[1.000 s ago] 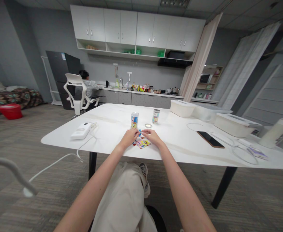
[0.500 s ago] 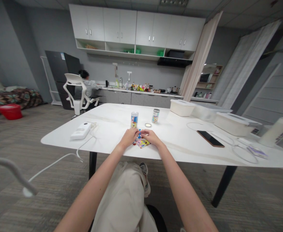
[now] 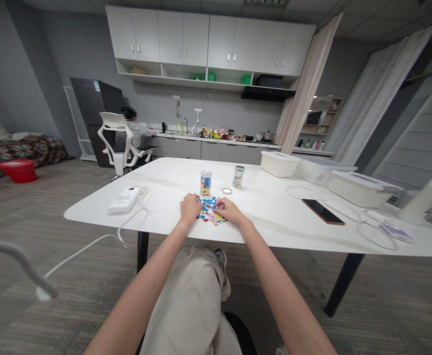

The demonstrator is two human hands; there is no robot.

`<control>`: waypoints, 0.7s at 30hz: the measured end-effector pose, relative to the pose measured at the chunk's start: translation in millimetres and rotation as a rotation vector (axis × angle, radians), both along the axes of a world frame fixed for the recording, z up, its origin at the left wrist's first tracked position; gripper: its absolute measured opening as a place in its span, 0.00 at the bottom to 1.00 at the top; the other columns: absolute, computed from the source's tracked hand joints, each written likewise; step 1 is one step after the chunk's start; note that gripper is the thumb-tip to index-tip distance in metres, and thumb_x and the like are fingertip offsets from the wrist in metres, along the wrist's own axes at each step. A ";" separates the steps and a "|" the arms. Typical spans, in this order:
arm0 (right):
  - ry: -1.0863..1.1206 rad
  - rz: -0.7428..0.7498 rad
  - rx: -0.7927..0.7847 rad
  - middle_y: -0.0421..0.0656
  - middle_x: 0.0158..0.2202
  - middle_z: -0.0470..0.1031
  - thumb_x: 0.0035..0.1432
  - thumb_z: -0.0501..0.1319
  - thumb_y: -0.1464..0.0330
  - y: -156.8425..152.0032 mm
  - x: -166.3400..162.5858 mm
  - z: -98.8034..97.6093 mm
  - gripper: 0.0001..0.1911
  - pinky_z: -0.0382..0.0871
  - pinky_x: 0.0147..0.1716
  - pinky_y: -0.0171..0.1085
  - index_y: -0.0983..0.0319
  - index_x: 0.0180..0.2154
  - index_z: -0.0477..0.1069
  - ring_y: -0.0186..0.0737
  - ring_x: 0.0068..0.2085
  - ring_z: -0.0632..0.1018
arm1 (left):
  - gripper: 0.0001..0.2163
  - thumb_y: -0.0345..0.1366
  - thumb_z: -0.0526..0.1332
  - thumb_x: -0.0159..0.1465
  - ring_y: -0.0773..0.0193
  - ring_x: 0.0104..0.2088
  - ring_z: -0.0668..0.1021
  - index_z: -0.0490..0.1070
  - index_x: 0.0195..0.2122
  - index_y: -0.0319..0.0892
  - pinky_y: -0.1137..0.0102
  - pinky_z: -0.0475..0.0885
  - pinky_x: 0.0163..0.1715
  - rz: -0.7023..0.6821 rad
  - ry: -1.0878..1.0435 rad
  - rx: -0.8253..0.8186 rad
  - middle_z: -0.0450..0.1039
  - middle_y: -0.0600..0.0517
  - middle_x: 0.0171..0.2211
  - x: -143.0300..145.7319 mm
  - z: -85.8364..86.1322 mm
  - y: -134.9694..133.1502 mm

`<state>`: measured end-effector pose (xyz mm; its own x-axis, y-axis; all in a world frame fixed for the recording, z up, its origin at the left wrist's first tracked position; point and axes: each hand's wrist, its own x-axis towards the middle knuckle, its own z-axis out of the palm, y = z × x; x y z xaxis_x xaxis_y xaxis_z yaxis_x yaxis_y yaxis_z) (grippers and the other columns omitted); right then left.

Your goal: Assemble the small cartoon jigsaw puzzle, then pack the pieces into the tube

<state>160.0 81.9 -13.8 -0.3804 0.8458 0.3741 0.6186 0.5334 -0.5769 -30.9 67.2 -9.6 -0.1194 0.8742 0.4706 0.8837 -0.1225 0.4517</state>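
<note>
Seeing puzzle pieces (image 3: 207, 204) just below frame centre on the worktop (image 3: 282, 212), between left grip (image 3: 190, 207) and right grip (image 3: 228, 210). Loosely curled at both edges; can't tell how far open or whether holding a piece.

Your white table (image 3: 275, 207), which bore loose puzzle pieces (image 3: 208, 203), a clear-topped can (image 3: 206, 184), a grey-topped can (image 3: 238, 177), a round lid (image 3: 226, 191), a white device (image 3: 123, 201), a dark-screened phone (image 3: 322, 211), three lidded boxes (image 3: 361, 190)
</note>
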 end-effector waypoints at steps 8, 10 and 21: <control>-0.057 -0.349 0.106 0.48 0.39 0.75 0.54 0.62 0.72 4.7 7.7 -5.2 0.10 0.66 0.47 0.39 0.62 0.39 0.79 0.42 0.42 0.74 | 0.08 0.37 0.58 0.61 0.57 0.41 0.76 0.75 0.32 0.42 0.64 0.68 0.44 -0.377 0.073 0.060 0.75 0.48 0.36 6.6 6.2 -3.3; -0.068 -0.328 0.080 0.49 0.40 0.75 0.54 0.61 0.73 4.0 8.3 -4.4 0.12 0.66 0.46 0.38 0.62 0.40 0.79 0.42 0.41 0.74 | 0.09 0.40 0.60 0.61 0.58 0.41 0.76 0.76 0.32 0.43 0.66 0.68 0.44 -0.553 0.172 0.049 0.75 0.48 0.37 9.6 4.2 -4.6; -0.114 -0.279 0.024 0.46 0.36 0.75 0.50 0.66 0.66 -0.1 9.5 -2.3 0.07 0.65 0.40 0.36 0.62 0.33 0.78 0.41 0.38 0.74 | 0.10 0.42 0.61 0.61 0.55 0.47 0.75 0.76 0.40 0.44 0.62 0.67 0.49 -0.596 0.251 -0.066 0.74 0.47 0.43 9.7 3.4 -5.8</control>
